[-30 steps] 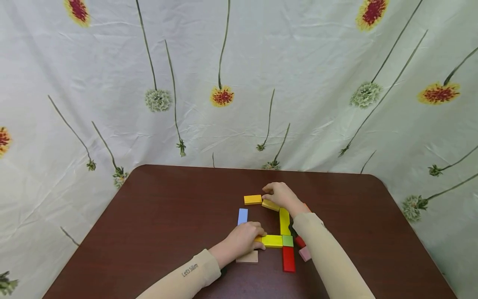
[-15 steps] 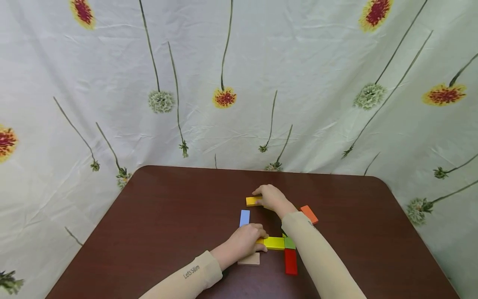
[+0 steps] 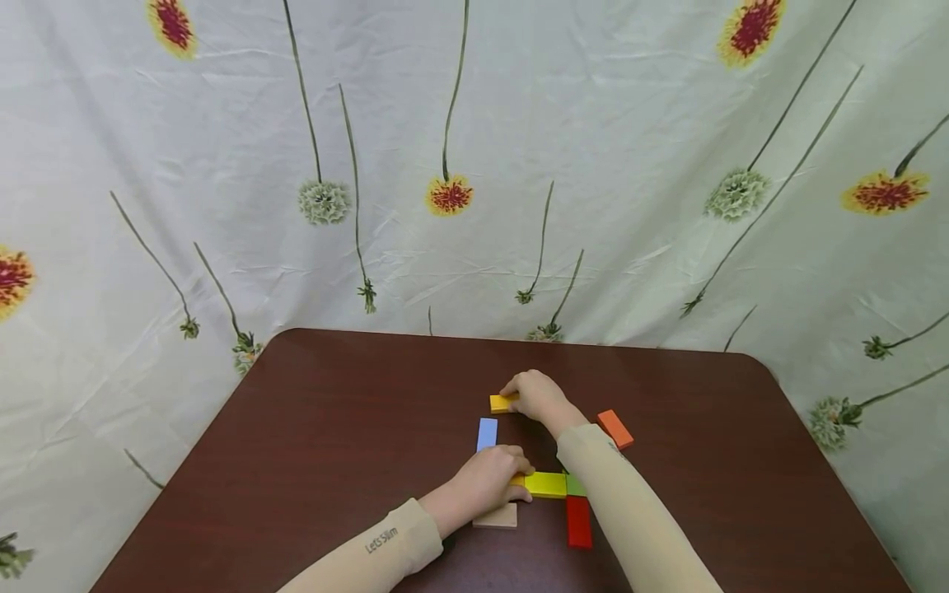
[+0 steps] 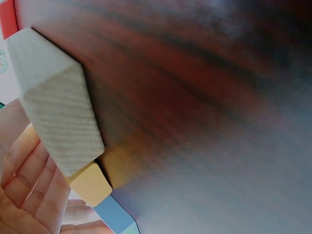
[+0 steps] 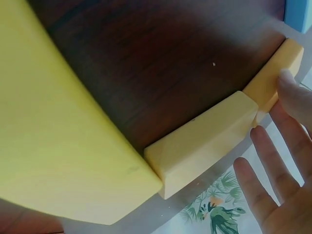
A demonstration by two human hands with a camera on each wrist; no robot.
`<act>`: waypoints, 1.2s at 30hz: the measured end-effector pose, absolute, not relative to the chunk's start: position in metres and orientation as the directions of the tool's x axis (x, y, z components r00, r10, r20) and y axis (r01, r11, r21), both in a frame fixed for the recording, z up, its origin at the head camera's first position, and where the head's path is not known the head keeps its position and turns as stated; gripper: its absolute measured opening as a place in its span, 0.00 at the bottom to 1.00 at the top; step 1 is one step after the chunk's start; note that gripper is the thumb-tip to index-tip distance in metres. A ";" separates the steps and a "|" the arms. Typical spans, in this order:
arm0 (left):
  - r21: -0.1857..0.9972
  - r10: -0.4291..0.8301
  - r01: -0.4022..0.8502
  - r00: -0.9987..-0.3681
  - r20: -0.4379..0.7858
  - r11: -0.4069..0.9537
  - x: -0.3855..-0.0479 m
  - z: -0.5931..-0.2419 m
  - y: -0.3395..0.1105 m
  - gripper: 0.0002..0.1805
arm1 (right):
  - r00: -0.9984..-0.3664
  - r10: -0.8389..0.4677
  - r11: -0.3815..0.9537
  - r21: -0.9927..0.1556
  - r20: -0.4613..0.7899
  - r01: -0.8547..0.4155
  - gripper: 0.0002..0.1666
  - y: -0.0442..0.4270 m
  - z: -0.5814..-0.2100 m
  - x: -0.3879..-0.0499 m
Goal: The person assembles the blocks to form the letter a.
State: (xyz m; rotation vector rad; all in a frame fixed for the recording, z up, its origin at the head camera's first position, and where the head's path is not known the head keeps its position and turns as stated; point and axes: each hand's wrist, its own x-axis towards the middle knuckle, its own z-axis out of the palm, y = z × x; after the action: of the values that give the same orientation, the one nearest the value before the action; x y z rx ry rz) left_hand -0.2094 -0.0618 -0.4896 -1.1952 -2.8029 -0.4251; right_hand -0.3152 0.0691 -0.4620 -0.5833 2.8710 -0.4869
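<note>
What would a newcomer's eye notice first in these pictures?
Probably the pale cloth with large printed flowers, behind the dark table in the head view. Next, the bright blocks on that table: the right grip pinches a golden-yellow block at their far side, while the left grip holds an orange block nearer the camera.

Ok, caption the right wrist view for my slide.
Right hand pinching an amber block at the end of a pale yellow block, a bright yellow block at left.
</note>
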 end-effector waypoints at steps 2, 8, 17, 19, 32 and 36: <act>0.227 0.697 0.715 -0.697 0.166 0.661 -0.209 -0.489 -0.062 0.15 | -0.908 -0.409 0.866 -0.353 -0.095 -0.353 0.16 0.069 -0.463 -0.315; 0.231 0.699 0.721 -0.692 0.180 0.653 -0.209 -0.490 -0.062 0.15 | -0.904 -0.420 0.856 -0.368 -0.084 -0.364 0.15 0.068 -0.464 -0.314; 0.235 0.696 0.720 -0.693 0.187 0.653 -0.210 -0.492 -0.062 0.15 | -0.905 -0.417 0.857 -0.367 -0.084 -0.361 0.15 0.067 -0.463 -0.312; 0.238 0.697 0.721 -0.692 0.187 0.651 -0.210 -0.493 -0.062 0.15 | -0.907 -0.413 0.857 -0.372 -0.084 -0.356 0.15 0.068 -0.463 -0.312; 0.240 0.702 0.723 -0.689 0.181 0.648 -0.209 -0.494 -0.061 0.15 | -0.912 -0.402 0.841 -0.424 -0.076 -0.336 0.18 0.074 -0.461 -0.309; 0.220 0.704 0.727 -0.686 0.186 0.650 -0.209 -0.492 -0.062 0.15 | -0.920 -0.387 0.834 -0.452 -0.069 -0.317 0.18 0.081 -0.457 -0.308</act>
State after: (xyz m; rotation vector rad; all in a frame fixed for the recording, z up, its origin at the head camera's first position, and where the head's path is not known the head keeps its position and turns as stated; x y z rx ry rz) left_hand -0.2093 -0.0617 -0.4920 -1.2065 -2.7767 -0.4274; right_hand -0.3081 0.0808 -0.4566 -0.5515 2.8566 -0.6629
